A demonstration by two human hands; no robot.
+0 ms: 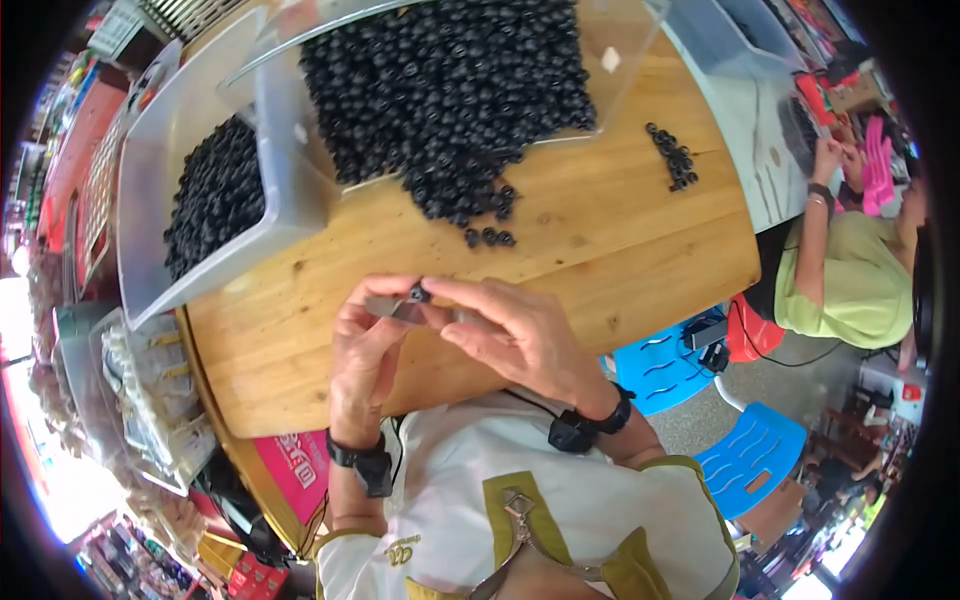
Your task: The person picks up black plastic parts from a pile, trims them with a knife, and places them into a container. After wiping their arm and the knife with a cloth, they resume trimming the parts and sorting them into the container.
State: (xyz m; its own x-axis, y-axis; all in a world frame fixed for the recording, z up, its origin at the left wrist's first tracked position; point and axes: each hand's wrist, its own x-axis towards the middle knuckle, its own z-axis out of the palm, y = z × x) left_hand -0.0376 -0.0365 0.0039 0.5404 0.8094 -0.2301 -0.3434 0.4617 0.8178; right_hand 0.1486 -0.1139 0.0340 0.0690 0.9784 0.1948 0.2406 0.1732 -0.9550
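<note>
Close in front of my body, both hands meet over the near part of the wooden table. A small black ring-like part (419,294) sits between the fingertips. My left hand (365,335) is closed, pinching at this part, with a flat greyish blade-like piece (393,309) by its thumb. My right hand (525,335) reaches in from the right, its index fingertip pressed against the black part and its thumb bent below. Beyond the hands lies a large heap of similar black parts (450,90), spilling from a clear tray onto the table. A few loose parts (489,237) lie nearest me.
A translucent bin (292,190) with more black parts stands on the left of the wooden table (610,230). A small cluster of parts (672,157) lies at the right. Blue stools (655,368) stand beyond the right edge. A person in a light green top (840,285) works at a neighbouring table.
</note>
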